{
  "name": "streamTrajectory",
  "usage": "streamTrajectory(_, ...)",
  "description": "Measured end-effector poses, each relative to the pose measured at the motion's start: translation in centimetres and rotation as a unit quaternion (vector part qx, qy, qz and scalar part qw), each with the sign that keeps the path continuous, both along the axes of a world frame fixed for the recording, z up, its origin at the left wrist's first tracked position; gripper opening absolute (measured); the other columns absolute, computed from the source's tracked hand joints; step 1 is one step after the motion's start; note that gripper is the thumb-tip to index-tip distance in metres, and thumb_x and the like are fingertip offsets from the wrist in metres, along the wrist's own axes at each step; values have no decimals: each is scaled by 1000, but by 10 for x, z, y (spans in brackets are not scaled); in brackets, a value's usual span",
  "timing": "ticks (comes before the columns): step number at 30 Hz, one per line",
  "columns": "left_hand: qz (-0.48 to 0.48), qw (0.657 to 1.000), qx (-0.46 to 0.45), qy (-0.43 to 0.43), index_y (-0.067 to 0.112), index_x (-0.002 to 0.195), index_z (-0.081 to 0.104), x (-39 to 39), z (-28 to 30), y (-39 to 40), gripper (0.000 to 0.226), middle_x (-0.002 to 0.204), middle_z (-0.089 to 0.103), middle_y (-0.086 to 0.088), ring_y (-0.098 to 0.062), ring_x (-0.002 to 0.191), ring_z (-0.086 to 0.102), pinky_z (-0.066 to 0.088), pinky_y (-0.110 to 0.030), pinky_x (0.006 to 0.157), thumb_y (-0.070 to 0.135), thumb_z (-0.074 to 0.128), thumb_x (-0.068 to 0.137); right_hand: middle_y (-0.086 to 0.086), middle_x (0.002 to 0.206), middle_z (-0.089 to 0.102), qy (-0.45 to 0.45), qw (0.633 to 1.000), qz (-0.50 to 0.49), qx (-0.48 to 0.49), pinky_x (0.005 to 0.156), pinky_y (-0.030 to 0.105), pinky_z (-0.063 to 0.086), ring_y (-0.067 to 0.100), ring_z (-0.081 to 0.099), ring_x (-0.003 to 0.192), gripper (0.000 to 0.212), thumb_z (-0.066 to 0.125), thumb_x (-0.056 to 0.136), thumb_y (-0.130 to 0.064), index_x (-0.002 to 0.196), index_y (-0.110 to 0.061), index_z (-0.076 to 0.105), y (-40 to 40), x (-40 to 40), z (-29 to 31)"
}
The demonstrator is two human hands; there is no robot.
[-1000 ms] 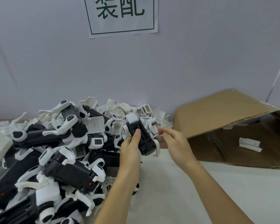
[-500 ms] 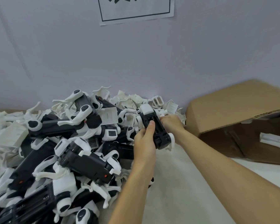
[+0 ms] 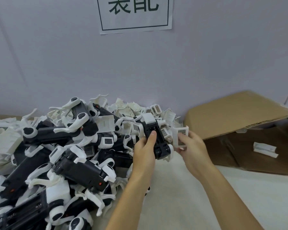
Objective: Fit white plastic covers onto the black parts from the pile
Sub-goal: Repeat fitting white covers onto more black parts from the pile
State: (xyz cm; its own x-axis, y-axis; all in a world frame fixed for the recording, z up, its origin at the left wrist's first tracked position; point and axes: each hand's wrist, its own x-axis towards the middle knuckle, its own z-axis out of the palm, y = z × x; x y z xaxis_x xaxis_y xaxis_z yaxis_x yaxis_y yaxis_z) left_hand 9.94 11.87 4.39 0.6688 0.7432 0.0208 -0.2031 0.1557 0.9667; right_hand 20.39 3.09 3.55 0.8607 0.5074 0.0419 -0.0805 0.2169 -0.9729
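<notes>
My left hand (image 3: 144, 152) grips a long black part (image 3: 158, 141) with white ends, held above the right edge of the pile (image 3: 60, 156). Its thumb rests on the part's top face. My right hand (image 3: 190, 146) pinches a small white plastic cover (image 3: 179, 136) with a gridded label, just to the right of the black part and a little apart from it. The pile of black parts and white plastic pieces fills the left half of the view. More loose white covers (image 3: 156, 110) lie at the pile's back against the wall.
An open brown cardboard box (image 3: 239, 113) lies on its side at the right, with a white piece (image 3: 265, 149) inside. A white cloth-covered table surface (image 3: 181, 196) runs under my forearms. A grey wall with a printed sign (image 3: 135, 14) stands close behind.
My right hand reached into the loose covers behind the black part, then came back to the right holding a white cover. My left hand kept its grip on the black part.
</notes>
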Motion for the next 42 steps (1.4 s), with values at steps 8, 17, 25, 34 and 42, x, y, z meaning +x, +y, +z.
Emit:
streamTrajectory(8, -11, 999, 40, -1, 13, 98, 73, 1, -2, -1, 27, 87, 78, 0, -14, 81, 74, 54, -18, 60, 34, 56, 100, -2, 107, 68, -122, 989, -31, -72, 88, 37, 57, 13, 67, 98, 33, 71, 92, -26, 118, -22, 52, -6, 0, 2)
streamTrajectory(17, -19, 997, 81, 2, 14, 100, 70, 1, -3, -4, 27, 84, 77, 9, -3, 78, 72, 51, -15, 66, 37, 55, 100, -2, 110, 69, -147, 988, -22, -37, 79, 29, 59, 9, 70, 96, 33, 67, 93, -37, 116, -22, 49, -14, -6, 24)
streamTrajectory(25, -35, 994, 104, 17, 52, 91, 53, 2, -6, -9, 27, 97, 54, 37, 32, 87, 47, 34, -1, 77, 39, 35, 107, -13, 94, 73, -267, 951, -8, -155, 68, 14, 53, -2, 69, 83, 32, 76, 85, -42, 111, -30, 62, -19, -11, 40)
streamTrajectory(34, -47, 993, 111, 14, 37, 132, 57, 6, -15, -4, 48, 131, 63, 14, 3, 126, 52, 37, -23, 109, 54, 22, 104, -19, 85, 66, -398, 880, -56, -255, 64, 18, 53, -1, 64, 73, 33, 73, 81, -53, 102, -28, 65, -11, -28, 42)
streamTrajectory(42, -81, 988, 130, -5, 36, 122, 61, 5, -13, -6, 45, 111, 70, 24, 14, 107, 60, 44, -10, 84, 59, 29, 100, -7, 94, 66, -395, 870, -43, -293, 72, 38, 59, 11, 66, 83, 45, 67, 82, -59, 106, -25, 52, -11, -35, 46)
